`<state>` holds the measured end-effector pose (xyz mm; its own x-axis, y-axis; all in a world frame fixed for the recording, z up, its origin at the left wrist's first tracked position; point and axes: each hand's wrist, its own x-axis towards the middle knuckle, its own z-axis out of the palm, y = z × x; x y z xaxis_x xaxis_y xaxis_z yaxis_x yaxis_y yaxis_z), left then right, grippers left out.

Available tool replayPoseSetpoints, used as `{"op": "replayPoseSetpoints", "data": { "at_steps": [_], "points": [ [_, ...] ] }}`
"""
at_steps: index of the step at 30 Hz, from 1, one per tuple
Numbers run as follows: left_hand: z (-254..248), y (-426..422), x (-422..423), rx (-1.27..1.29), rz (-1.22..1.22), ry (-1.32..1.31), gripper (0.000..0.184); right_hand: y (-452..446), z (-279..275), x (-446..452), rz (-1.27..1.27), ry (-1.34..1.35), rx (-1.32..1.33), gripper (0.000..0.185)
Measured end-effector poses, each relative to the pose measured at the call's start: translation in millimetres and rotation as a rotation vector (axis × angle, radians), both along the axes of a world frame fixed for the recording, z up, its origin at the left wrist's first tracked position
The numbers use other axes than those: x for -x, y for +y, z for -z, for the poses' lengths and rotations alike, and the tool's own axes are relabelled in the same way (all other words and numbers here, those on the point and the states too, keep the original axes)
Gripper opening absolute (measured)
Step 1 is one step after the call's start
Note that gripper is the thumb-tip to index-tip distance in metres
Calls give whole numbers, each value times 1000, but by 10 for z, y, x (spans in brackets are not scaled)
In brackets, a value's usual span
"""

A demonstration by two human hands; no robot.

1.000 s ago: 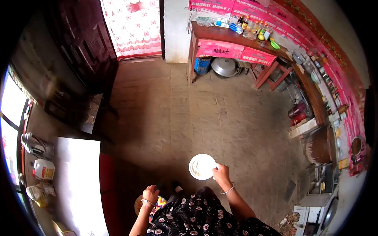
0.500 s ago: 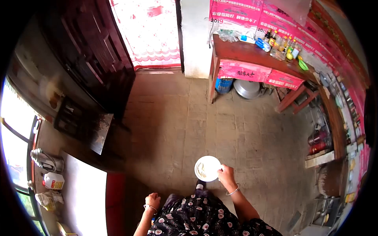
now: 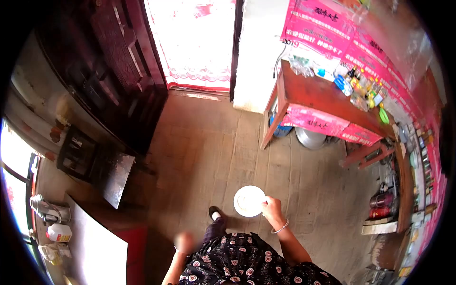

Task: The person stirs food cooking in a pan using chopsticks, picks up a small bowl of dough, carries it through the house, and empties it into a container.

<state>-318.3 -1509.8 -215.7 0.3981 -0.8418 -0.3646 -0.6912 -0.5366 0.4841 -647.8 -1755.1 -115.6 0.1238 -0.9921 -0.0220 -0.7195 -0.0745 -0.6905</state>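
Note:
A round white bowl is held out in front of my body, above the floor. Some pale, off-white stuff lies inside it, too washed out to name. My right hand is closed on the bowl's right edge, and a bracelet circles that wrist. On the other side, my left hand hangs low beside my leg, near the white-topped table. Motion smears its fingers, and I see no object in it.
A dark chair and a white-topped table stand at left. Ahead are a dark door and a curtained doorway. A red-brown table holding bottles stands at the upper right; cluttered shelves line the right.
I have stepped, and my left foot now shows ahead on the floor. The view has turned left, so the red-brown table sits further right and lower. The bowl stays in my right hand.

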Motion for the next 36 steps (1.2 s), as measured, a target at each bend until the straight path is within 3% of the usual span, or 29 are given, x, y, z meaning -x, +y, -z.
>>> {"op": "replayPoseSetpoints", "data": {
  "at_steps": [2,5,9,10,11,13,16,19,20,22,30,32,34,36],
  "points": [
    [65,-398,-186,68,-73,64,29,-346,-91,-207,-8,-17,-10,11],
    [152,-951,-484,501,158,-114,5,-848,-211,-517,-29,-24,-7,12],
    [-303,-1890,-728,450,119,5,6,-1453,-237,-793,-23,-16,6,12],
    [-437,-2138,-787,178,50,47,27,-1612,-220,-848,-16,-21,0,12],
    [-540,-2370,-813,211,32,61,27,-1803,-271,-891,5,-23,-64,12],
    [-535,-2757,-881,271,-10,84,26,-2155,-210,-986,40,-31,-197,15],
    [-606,-3284,-929,181,2,13,26,-2755,-308,-1113,-36,9,-149,16],
    [-238,-3505,-993,371,49,-60,15,-3364,-345,-1233,-93,34,-50,15],
    [-293,-3657,-982,208,-29,-32,28,-3606,-361,-1269,-117,39,-34,15],
    [-96,-3753,-1022,219,-68,-30,28,-3991,-355,-1354,-166,50,-16,15],
    [-112,-4859,-1501,283,-102,-19,26,-5329,-290,-1938,-167,33,88,11],
    [30,-5292,-1820,165,1,-134,19,-5659,-289,-2118,-172,36,75,12],
    [-81,-5837,-2105,298,59,-178,14,-5946,-350,-2318,-182,59,63,15],
    [-350,-6566,-2400,359,-42,-53,17,-6265,-336,-2519,-150,49,34,15]
  ]
}}
